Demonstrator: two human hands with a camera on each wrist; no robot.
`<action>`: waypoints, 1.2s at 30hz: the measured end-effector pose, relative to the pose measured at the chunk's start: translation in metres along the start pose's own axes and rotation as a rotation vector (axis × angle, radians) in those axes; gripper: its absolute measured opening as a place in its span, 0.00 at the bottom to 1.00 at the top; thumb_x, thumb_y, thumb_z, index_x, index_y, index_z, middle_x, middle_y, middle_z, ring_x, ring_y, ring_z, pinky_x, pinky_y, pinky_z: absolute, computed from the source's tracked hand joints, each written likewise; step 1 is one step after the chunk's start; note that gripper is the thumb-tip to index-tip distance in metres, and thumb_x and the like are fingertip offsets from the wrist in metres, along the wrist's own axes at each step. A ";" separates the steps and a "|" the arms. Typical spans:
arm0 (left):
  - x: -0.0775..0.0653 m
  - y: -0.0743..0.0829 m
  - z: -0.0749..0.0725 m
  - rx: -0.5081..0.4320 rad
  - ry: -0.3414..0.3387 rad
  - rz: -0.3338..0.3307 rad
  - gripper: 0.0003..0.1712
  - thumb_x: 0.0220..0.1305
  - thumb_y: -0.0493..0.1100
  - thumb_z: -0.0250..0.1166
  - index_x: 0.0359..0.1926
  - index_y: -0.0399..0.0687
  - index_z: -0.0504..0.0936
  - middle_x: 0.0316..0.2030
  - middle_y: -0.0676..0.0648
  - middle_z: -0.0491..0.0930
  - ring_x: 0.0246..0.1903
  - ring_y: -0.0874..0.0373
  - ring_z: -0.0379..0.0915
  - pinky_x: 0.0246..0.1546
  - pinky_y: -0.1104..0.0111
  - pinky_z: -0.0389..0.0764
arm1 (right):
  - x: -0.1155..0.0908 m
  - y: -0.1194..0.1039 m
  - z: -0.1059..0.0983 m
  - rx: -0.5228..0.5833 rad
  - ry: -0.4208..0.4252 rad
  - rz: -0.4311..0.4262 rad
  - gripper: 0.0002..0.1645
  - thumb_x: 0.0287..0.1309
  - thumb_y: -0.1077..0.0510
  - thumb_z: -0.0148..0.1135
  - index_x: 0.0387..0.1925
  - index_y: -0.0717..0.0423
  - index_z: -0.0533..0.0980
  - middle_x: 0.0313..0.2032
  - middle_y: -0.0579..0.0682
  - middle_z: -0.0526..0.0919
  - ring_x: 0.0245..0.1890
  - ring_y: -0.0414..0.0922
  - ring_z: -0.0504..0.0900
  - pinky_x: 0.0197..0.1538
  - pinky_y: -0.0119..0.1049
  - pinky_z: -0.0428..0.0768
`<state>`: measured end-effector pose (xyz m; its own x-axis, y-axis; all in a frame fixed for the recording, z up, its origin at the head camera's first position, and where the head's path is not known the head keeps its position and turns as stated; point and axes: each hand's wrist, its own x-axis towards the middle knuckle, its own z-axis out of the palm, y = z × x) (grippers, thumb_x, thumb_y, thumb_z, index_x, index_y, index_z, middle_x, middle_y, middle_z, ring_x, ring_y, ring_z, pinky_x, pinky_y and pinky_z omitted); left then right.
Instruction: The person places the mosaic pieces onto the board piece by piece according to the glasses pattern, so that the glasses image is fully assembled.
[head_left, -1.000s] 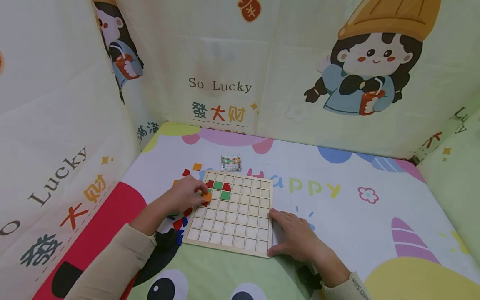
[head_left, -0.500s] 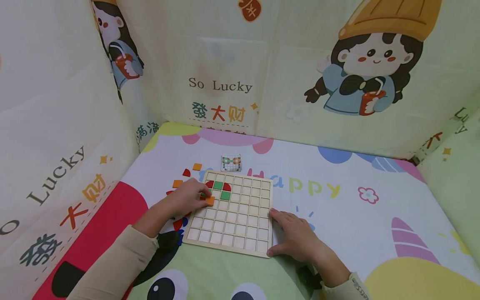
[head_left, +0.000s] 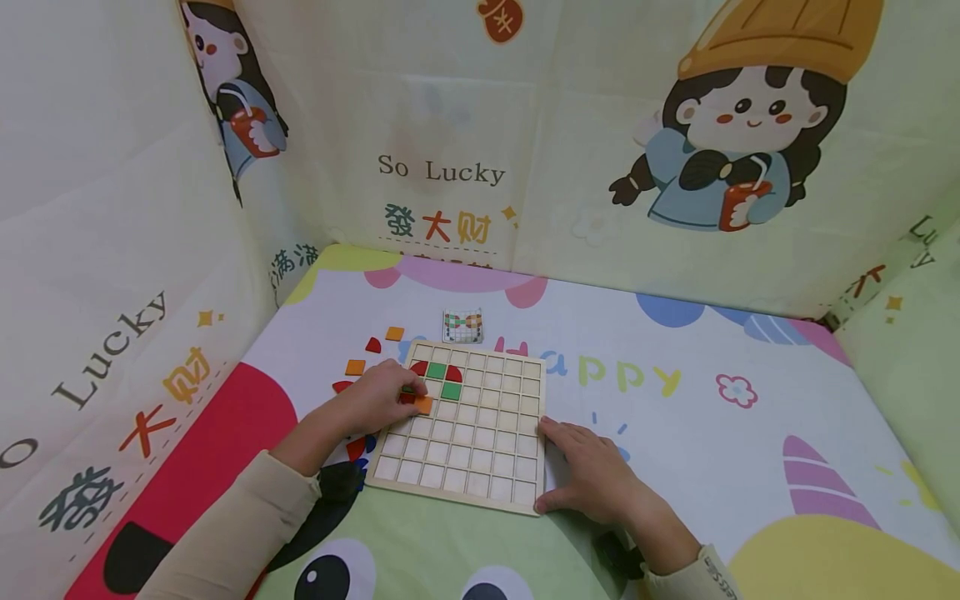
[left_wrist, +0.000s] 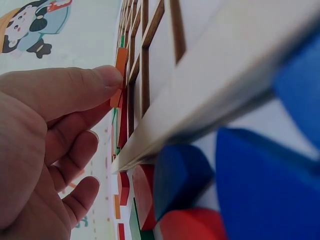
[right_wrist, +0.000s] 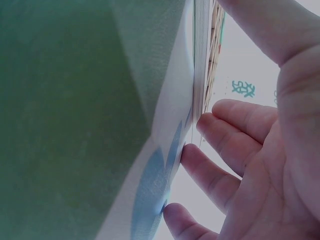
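My left hand (head_left: 375, 395) reaches over the left side of a wooden grid board (head_left: 480, 460). Thumb and finger pinch an orange square tile (head_left: 424, 405), which the left wrist view shows edge-on, right at the grid's cells. In the grid nearby lie green square tiles (head_left: 451, 391) and red quarter-round tiles (head_left: 453, 375); the hand partly covers others at the left. My right hand (head_left: 592, 473) rests at the board's right edge, its fingers spread and extended, with thumb near the front corner. In the right wrist view, its fingers (right_wrist: 227, 145) touch or lie close to the board's side.
Beyond the board lies a small pattern card (head_left: 462, 326). Loose orange squares (head_left: 394, 334), red pieces (head_left: 373, 345) and blue pieces (left_wrist: 260, 185) are scattered along the left edge, partly hidden by the left arm. A printed cloth wall (head_left: 555, 192) stands behind the table.
My left hand has moved slightly right and toward the front with the orange tile, which went from tilted to lying flatter over a cell. The right hand has stayed in place.
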<state>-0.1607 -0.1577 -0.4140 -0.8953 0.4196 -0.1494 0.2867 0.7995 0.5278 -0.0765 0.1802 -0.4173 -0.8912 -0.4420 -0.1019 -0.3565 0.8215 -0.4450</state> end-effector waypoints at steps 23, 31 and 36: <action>0.002 0.006 0.002 0.017 -0.018 -0.013 0.11 0.60 0.42 0.74 0.44 0.52 0.86 0.42 0.51 0.77 0.49 0.52 0.67 0.46 0.62 0.78 | 0.000 0.001 0.000 0.003 0.003 -0.002 0.64 0.35 0.34 0.81 0.71 0.58 0.66 0.68 0.56 0.70 0.67 0.58 0.67 0.58 0.65 0.67; 0.002 0.005 0.001 0.022 -0.016 -0.011 0.12 0.60 0.42 0.74 0.45 0.52 0.86 0.42 0.50 0.77 0.49 0.52 0.67 0.45 0.62 0.78 | 0.000 0.001 0.000 -0.009 0.008 -0.009 0.64 0.35 0.34 0.81 0.71 0.58 0.66 0.68 0.55 0.70 0.67 0.58 0.68 0.57 0.64 0.67; 0.002 0.006 0.002 0.026 -0.017 -0.003 0.12 0.60 0.41 0.74 0.45 0.51 0.86 0.41 0.51 0.78 0.49 0.52 0.67 0.46 0.62 0.78 | 0.000 0.001 0.000 -0.008 0.010 -0.006 0.64 0.35 0.35 0.81 0.71 0.58 0.66 0.68 0.55 0.70 0.67 0.58 0.68 0.57 0.64 0.67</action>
<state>-0.1605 -0.1514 -0.4128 -0.8904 0.4243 -0.1648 0.2930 0.8114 0.5058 -0.0763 0.1809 -0.4174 -0.8915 -0.4438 -0.0905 -0.3645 0.8215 -0.4385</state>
